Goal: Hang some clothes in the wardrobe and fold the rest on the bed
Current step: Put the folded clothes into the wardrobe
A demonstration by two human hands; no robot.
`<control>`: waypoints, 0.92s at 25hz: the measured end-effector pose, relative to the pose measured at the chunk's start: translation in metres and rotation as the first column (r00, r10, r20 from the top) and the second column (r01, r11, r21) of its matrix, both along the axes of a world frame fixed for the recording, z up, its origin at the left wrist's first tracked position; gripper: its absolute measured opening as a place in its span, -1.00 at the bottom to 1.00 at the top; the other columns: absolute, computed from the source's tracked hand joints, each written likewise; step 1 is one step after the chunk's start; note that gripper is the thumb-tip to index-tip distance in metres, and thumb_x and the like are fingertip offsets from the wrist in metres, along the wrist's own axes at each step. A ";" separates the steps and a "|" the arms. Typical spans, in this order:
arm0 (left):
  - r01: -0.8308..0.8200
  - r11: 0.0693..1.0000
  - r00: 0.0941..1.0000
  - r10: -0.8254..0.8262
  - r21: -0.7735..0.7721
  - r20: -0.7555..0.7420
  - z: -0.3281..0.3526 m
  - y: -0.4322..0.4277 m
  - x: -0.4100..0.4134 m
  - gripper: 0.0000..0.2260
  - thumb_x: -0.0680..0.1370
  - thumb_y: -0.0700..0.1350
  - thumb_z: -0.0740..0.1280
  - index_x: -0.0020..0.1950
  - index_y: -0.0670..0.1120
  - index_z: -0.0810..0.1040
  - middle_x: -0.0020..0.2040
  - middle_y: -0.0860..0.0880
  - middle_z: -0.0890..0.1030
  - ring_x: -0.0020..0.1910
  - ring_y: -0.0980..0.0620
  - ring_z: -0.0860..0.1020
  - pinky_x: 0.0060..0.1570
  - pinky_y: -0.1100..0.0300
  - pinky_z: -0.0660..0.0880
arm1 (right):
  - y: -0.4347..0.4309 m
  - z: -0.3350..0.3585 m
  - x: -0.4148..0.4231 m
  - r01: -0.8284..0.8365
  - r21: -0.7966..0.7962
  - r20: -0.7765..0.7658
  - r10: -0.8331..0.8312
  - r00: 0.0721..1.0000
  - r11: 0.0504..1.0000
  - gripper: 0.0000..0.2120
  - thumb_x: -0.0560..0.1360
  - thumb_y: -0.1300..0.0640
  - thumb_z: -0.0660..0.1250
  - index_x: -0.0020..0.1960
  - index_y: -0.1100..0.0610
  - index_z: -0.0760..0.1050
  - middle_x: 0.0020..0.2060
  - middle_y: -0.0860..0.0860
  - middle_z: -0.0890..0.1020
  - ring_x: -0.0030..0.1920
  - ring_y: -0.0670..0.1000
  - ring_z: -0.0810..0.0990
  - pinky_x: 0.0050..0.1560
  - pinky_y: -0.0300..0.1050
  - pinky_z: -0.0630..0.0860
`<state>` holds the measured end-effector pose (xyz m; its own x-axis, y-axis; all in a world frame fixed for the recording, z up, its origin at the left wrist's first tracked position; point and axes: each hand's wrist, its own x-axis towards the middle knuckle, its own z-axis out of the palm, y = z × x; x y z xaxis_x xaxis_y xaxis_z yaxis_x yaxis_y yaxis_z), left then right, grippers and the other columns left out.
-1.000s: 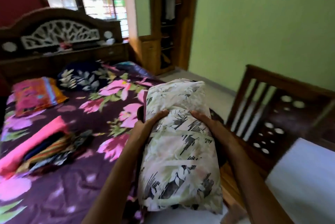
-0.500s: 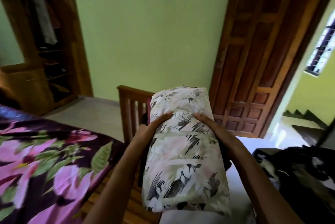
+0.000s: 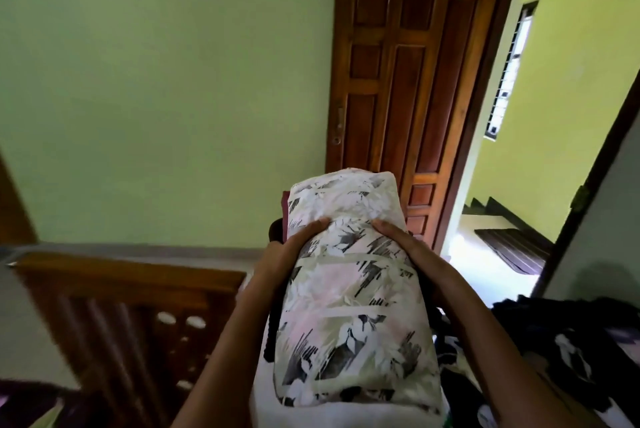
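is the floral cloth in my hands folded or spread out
Folded: the floral cloth is a thick compact bundle with a rounded fold at its far end, held between the left hand and right hand.

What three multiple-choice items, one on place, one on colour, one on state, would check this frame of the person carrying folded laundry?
1. Where is the wooden footboard relative to the floral bundle?
A) lower left B) upper right C) directly above
2. What colour is the wall beside the door?
A) red B) green C) white
3. How is the floral bundle held?
A) one grip only B) both grips C) set down, no grip

Answers: 1 A, the footboard lies lower left of the bundle; 2 B, the wall left of the door is light green; 3 B, the left grip and right grip each clasp one side.
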<state>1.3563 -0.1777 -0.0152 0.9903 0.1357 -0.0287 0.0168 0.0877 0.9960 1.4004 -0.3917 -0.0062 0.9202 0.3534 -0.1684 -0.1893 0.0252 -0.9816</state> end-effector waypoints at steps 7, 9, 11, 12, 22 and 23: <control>-0.021 0.999 0.998 0.023 0.048 -0.056 0.006 0.009 0.186 -0.16 -0.02 0.40 0.52 0.21 0.14 0.53 0.05 0.09 0.65 -0.01 0.05 0.63 0.06 0.08 0.55 | 0.006 0.001 0.160 0.082 0.024 0.019 -0.082 0.996 0.996 -0.32 0.26 -0.26 0.49 0.27 0.05 0.49 0.03 0.12 0.68 0.03 0.13 0.67 0.10 0.05 0.56; -0.033 0.997 0.997 0.038 0.068 -0.074 0.002 0.015 0.231 -0.19 -0.04 0.42 0.51 0.17 0.18 0.54 0.04 0.09 0.65 0.00 0.02 0.63 0.13 0.03 0.51 | 0.011 -0.002 0.202 0.081 0.019 0.002 -0.081 0.997 0.997 -0.30 0.22 -0.27 0.51 0.25 0.05 0.50 0.04 0.12 0.68 0.04 0.14 0.66 0.16 0.08 0.54; -0.047 0.997 0.996 0.052 0.067 -0.068 -0.002 0.022 0.278 -0.19 -0.03 0.42 0.51 0.17 0.18 0.54 0.05 0.11 0.64 0.02 0.04 0.62 0.15 0.04 0.50 | 0.022 -0.008 0.257 0.069 -0.003 0.009 -0.069 0.998 0.998 -0.18 0.14 -0.30 0.54 0.28 0.06 0.47 0.07 0.12 0.66 0.05 0.14 0.66 0.18 0.11 0.53; -0.064 0.995 0.996 0.068 0.072 -0.065 -0.004 0.027 0.302 -0.15 -0.03 0.43 0.50 0.21 0.17 0.52 0.09 0.12 0.62 0.07 0.07 0.59 0.20 0.07 0.45 | 0.030 -0.008 0.285 0.077 -0.018 0.031 -0.077 0.997 0.997 -0.06 0.09 -0.32 0.55 0.35 0.06 0.40 0.10 0.11 0.65 0.06 0.13 0.65 0.17 0.11 0.53; -0.401 0.867 0.914 0.401 0.296 0.066 -0.013 0.166 0.489 -0.23 0.31 0.44 0.19 0.35 0.49 -0.24 0.49 0.22 0.16 0.41 0.07 0.29 0.37 0.10 0.19 | 0.199 -0.005 0.524 -0.224 -0.191 0.354 0.280 0.892 0.956 -0.18 0.25 -0.38 0.40 0.35 -0.54 -0.01 0.27 -0.41 0.37 0.31 -0.18 0.41 0.32 -0.11 0.37; -0.434 0.852 0.897 0.438 0.292 0.057 -0.018 0.190 0.499 -0.27 0.41 0.35 0.21 0.43 0.40 -0.17 0.49 0.19 0.17 0.42 0.06 0.28 0.29 0.16 0.21 | 0.227 -0.011 0.542 -0.264 -0.216 0.362 0.328 0.873 0.940 -0.25 0.21 -0.45 0.38 0.29 -0.60 0.05 0.36 -0.26 0.37 0.35 -0.11 0.40 0.37 0.01 0.35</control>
<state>1.8557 0.0123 -0.0334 0.8274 0.5574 0.0685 0.0558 -0.2030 0.9776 1.9422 -0.1651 -0.0171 0.7789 0.6185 0.1039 0.2318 -0.1300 -0.9640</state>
